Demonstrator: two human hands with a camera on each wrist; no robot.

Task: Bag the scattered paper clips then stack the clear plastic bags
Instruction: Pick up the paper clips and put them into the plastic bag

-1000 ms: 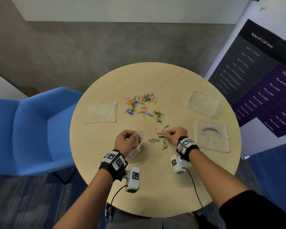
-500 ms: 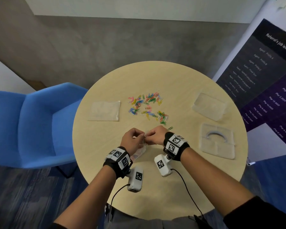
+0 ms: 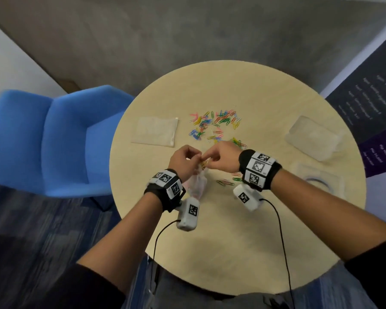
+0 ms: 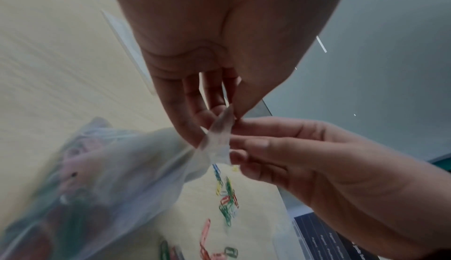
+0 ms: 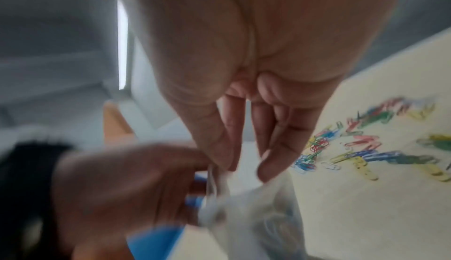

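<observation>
Over the near middle of the round table [image 3: 243,241], a clear plastic bag [image 3: 197,184] hangs between both hands. My left hand [image 3: 193,157] pinches its top rim [image 4: 218,142]. My right hand [image 3: 206,158] meets it there, fingertips curled on the other side of the rim [image 5: 270,183]. Coloured clips show blurred inside the bag [image 4: 73,196]. Scattered paper clips [image 3: 214,123] lie just beyond the hands, and a few clips [image 3: 226,181] lie under my right wrist. A flat pile of clear bags [image 3: 155,131] rests on the left.
Two clear plastic trays sit on the right: one farther back [image 3: 314,139], one nearer [image 3: 321,181] with a ring shape in it. A blue chair [image 3: 54,139] stands left of the table. A dark banner [image 3: 377,108] stands on the right.
My right hand left the small clip group on the table and swung left to the bag's mouth. Both hands lifted the bag a little. The head camera tilted.
</observation>
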